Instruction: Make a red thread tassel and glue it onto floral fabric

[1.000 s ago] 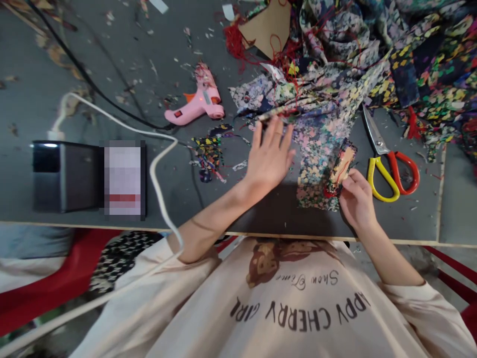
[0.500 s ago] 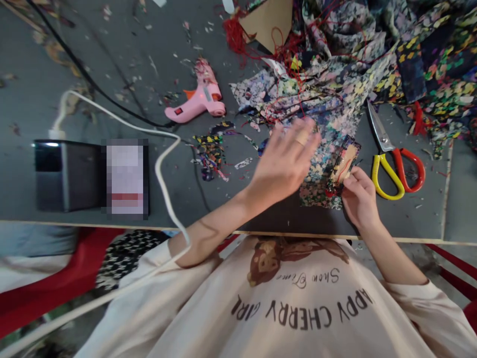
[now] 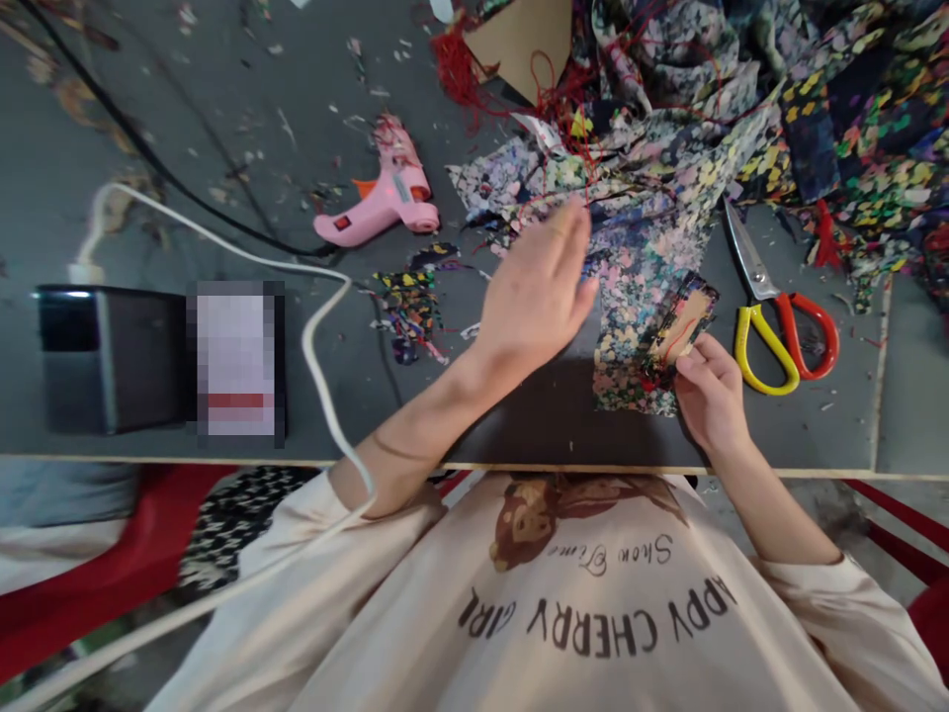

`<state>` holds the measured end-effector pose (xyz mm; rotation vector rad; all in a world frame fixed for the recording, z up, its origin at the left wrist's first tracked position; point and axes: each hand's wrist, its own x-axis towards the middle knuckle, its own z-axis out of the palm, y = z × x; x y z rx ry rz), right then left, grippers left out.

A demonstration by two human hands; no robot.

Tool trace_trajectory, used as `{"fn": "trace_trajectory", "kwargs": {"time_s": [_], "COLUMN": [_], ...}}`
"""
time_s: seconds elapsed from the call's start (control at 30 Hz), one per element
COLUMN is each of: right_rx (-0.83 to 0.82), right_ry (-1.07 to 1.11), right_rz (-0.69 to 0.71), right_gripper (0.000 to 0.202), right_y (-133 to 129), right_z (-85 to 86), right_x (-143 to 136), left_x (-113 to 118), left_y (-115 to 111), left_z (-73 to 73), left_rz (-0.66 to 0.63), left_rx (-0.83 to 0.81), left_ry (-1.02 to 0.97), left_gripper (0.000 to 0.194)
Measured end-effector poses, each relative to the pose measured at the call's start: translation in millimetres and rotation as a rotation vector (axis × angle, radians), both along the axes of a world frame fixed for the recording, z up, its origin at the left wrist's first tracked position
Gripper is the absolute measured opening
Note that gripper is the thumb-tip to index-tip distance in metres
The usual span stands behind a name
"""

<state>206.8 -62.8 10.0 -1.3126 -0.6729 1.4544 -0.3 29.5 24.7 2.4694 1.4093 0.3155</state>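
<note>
Between the thumb and fingers of my right hand [image 3: 713,396] is a small fabric-edged cardboard piece [image 3: 682,318], with a red thread across its tan face and a red bit at its lower end. Beneath it a strip of floral fabric [image 3: 619,336] lies on the table, joined to or overlapping the crumpled cloth behind. My left hand [image 3: 538,282] hovers or rests at that strip's left side, back of the hand up, fingers stretched out and thumb apart; I see nothing in it. Just right of my right hand lie scissors [image 3: 763,287] with yellow and red handles.
A pink glue gun [image 3: 386,198] lies left of the cloth, near fabric scraps [image 3: 407,307]. Crumpled floral fabric [image 3: 682,89] with red threads and a cardboard sheet [image 3: 523,49] fill the back right. A white cable [image 3: 315,336] runs past my left forearm from a black box [image 3: 111,361] beside a phone [image 3: 235,361].
My left hand has moved left, off the floral strip, and its fingers have drawn closer together. My right hand still holds the cardboard piece in nearly the same place. The view has shifted slightly.
</note>
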Motion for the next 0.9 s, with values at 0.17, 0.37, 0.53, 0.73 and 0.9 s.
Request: {"fn": "trace_trajectory", "kwargs": {"time_s": [0.17, 0.37, 0.53, 0.73, 0.9], "right_rx": [0.026, 0.094, 0.063, 0.013, -0.008], "right_ry": [-0.144, -0.603, -0.87, -0.948, -0.978], "right_rz": [0.095, 0.323, 0.465, 0.516, 0.524], "right_gripper": [0.028, 0.041, 0.046, 0.039, 0.041], "right_y": [-4, -9, -3, -1, -3], "right_z": [4.7, 29.6, 36.8, 36.9, 37.6], "right_x": [4, 7, 1, -7, -12], "left_x": [6, -9, -11, -10, -10], "left_y": [-7, -5, -5, -4, -4], "left_z": [-16.1, -22.8, -24.5, -26.2, -26.5], "left_rz": [-0.378, -0.388, -0.393, -0.391, -0.39], "left_rx": [-0.085, -0.156, -0.19, -0.205, -0.198], "left_ry": [0.035, 0.033, -0.01, -0.031, -0.035], "left_gripper": [0.058, 0.083, 0.091, 0.092, 0.094]}}
